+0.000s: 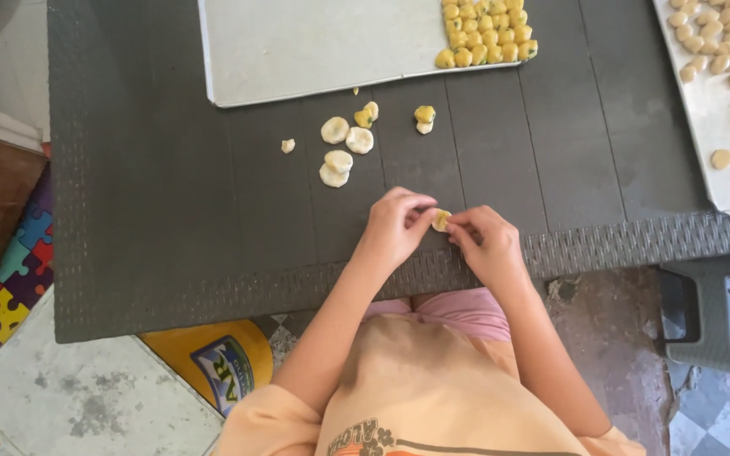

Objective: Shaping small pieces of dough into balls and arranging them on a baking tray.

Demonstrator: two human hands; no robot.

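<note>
From the head view, looking straight down: I have a small dough piece [441, 220] with a yellow centre pinched between both hands, just above the near edge of the dark table [171, 211]. My left hand [397, 226] comes at it from the left, thumb and forefinger closed on its left side; my right hand [485, 242] meets it from the right, fingertips pressed on the opposite side. So the piece sits squarely between the two grips, touching both, neither hand nearer than the other. It is too small for me to tell a long axis.

Farther out on the table, to the left of my hands and well apart from them, lie loose pale dough rounds [338, 145], and a filled piece [424, 116] rests alone a little right of them. Beyond those sits a metal tray [297, 51] with filled pieces packed in rows [485, 34] at its right corner. A second tray [720, 160] at the far right carries scattered pale pieces.
</note>
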